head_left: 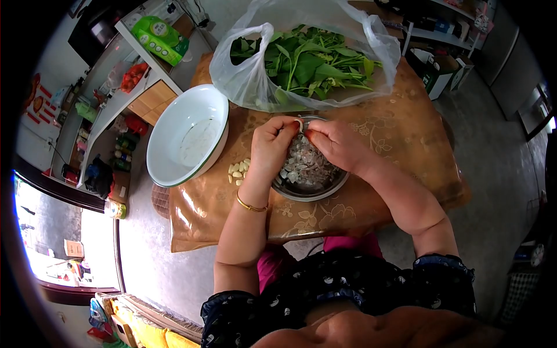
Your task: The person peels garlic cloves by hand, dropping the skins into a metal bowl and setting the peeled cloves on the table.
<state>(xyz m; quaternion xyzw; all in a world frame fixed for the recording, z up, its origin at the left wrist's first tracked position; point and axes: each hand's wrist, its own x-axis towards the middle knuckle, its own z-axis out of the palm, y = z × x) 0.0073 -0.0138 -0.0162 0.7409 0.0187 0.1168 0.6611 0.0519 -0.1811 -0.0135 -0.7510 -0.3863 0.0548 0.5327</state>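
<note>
Over a metal bowl (316, 199), my left hand (272, 145) and my right hand (339, 145) meet with fingertips pinched close together. A small pale garlic clove (300, 123) shows partly at the fingertips, most of it covered by them. Papery garlic skins (310, 165) fill much of the bowl beneath. Beside my left wrist, several peeled garlic cloves (237, 170) lie loose on the table. Both hands are closed, thumbs against the fingers.
A large white basin (159, 145) stands at the table's left edge. Behind the bowl, an open plastic bag (249, 87) holds leafy greens (313, 64). A glossy brown cloth (400, 145) covers the table. Shelves (110, 107) line the left wall.
</note>
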